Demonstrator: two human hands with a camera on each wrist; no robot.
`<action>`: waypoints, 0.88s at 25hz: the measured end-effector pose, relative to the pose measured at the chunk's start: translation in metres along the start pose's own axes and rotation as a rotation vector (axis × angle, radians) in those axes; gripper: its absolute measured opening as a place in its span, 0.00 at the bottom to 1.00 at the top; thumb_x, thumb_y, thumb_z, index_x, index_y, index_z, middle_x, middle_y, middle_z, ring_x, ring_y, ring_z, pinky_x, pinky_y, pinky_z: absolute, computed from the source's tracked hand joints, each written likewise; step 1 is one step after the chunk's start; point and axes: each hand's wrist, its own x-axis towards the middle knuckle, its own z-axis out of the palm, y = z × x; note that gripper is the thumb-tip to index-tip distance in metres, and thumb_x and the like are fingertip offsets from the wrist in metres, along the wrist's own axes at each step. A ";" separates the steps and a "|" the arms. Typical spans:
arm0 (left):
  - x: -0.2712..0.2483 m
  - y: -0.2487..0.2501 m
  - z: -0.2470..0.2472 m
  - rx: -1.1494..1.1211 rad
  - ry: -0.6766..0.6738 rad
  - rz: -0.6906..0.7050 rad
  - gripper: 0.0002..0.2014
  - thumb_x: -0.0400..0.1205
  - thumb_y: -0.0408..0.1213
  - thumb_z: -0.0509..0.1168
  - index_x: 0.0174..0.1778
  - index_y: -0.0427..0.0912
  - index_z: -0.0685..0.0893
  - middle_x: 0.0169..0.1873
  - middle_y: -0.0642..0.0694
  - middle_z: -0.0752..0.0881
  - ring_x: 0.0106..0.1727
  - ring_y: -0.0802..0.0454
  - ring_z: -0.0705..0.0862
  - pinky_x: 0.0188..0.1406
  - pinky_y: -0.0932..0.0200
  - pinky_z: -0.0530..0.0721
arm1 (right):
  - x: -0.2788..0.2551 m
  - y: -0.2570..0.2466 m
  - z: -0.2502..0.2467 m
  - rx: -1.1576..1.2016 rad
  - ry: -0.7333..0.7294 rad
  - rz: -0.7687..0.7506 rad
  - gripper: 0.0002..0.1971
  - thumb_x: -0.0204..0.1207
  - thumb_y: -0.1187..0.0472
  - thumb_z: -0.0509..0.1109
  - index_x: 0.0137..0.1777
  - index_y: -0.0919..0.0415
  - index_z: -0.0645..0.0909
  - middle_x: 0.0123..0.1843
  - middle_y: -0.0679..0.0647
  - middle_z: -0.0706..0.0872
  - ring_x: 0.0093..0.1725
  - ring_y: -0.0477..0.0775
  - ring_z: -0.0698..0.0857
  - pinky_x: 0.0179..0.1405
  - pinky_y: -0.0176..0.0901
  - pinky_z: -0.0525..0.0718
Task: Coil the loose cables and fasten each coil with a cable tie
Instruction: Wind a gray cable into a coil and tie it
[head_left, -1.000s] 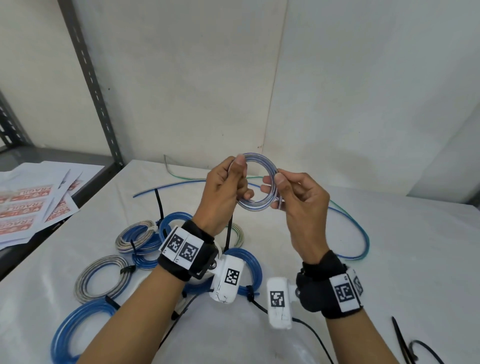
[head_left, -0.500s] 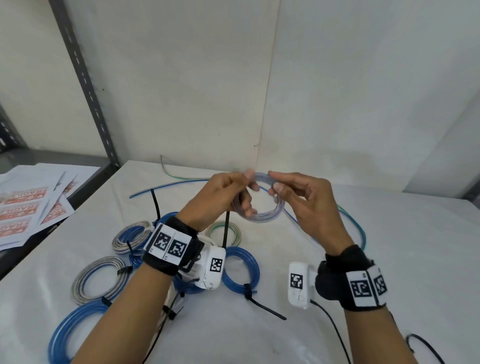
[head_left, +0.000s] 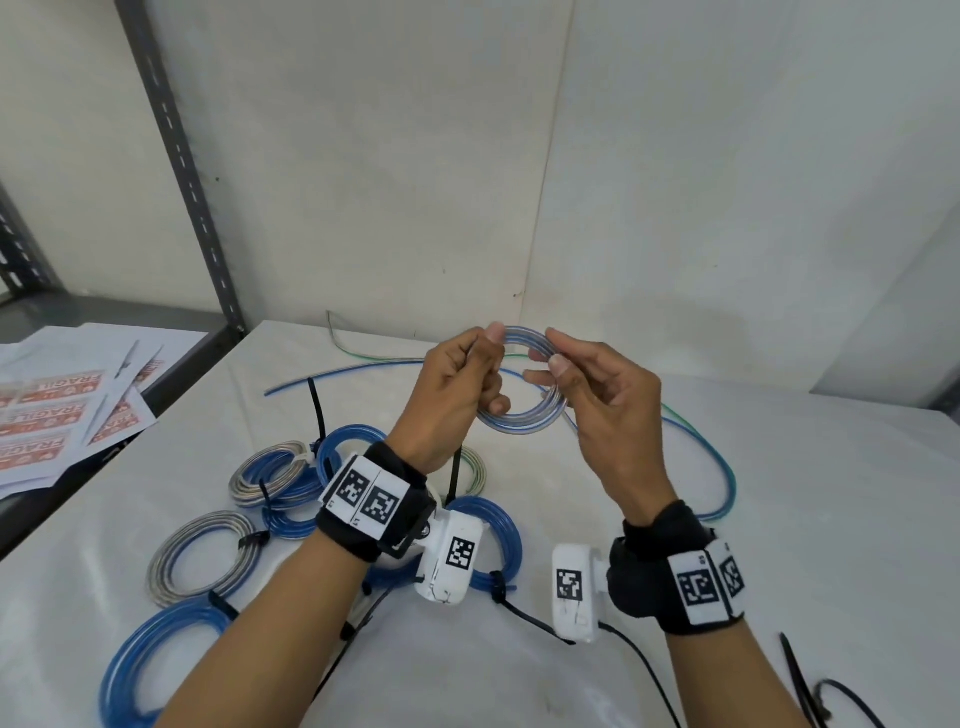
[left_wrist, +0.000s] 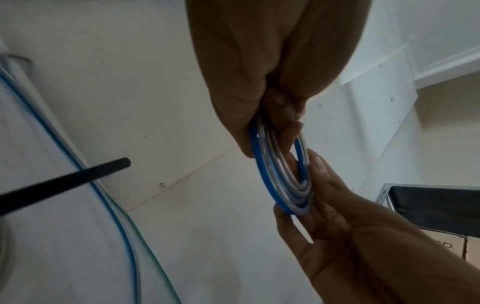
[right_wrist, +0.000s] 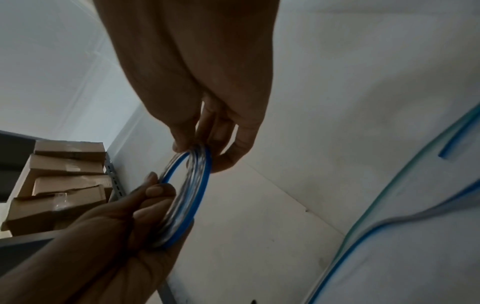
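Left hand (head_left: 457, 387): fingers curled round the left side of a small coil (head_left: 522, 418) of clear-and-blue cable, thumb tip pressed on its top edge. Right hand (head_left: 605, 400): thumb and forefinger pinch the coil's upper right arc, the other fingers loosely bent behind it. The coil is held in the air above the white table (head_left: 779, 493), between the two hands, roughly upright. The wrist views show several turns lying side by side, a blue strand on the outer edge (left_wrist: 262, 174); no tie visible on it.

On the table below and left of the hands: tied coils, blue (head_left: 156, 660) and grey (head_left: 200, 558), each cinched with a black cable tie. A loose blue cable (head_left: 724, 467) with a green one beside it curves off to the right behind the hands. Spare black cable ties (head_left: 797, 680) lie at the near right edge. Further left, printed sheets marked FRAGILE (head_left: 57, 415) sit on a grey shelf (head_left: 104, 309). Right wrist view: cardboard boxes (right_wrist: 64, 185) stacked on racking.
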 end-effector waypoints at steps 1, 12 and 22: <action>0.000 -0.001 0.001 -0.018 0.006 0.009 0.16 0.86 0.48 0.61 0.38 0.42 0.69 0.28 0.52 0.62 0.23 0.59 0.60 0.24 0.64 0.69 | -0.001 0.000 0.001 0.021 0.028 0.001 0.10 0.85 0.70 0.69 0.64 0.68 0.85 0.55 0.60 0.93 0.50 0.57 0.94 0.55 0.45 0.90; 0.002 -0.001 -0.005 -0.077 -0.166 -0.339 0.29 0.85 0.62 0.53 0.37 0.37 0.79 0.19 0.47 0.64 0.19 0.51 0.66 0.38 0.52 0.86 | 0.007 -0.015 -0.032 -0.029 -0.179 0.134 0.08 0.77 0.74 0.76 0.54 0.68 0.87 0.44 0.62 0.94 0.38 0.58 0.92 0.42 0.45 0.89; -0.015 -0.026 0.087 0.135 -0.514 -0.582 0.21 0.90 0.40 0.45 0.31 0.44 0.70 0.20 0.56 0.58 0.20 0.55 0.52 0.30 0.57 0.71 | -0.020 -0.061 -0.137 -0.353 -0.357 0.425 0.08 0.83 0.65 0.73 0.56 0.69 0.87 0.49 0.67 0.92 0.45 0.62 0.92 0.45 0.50 0.90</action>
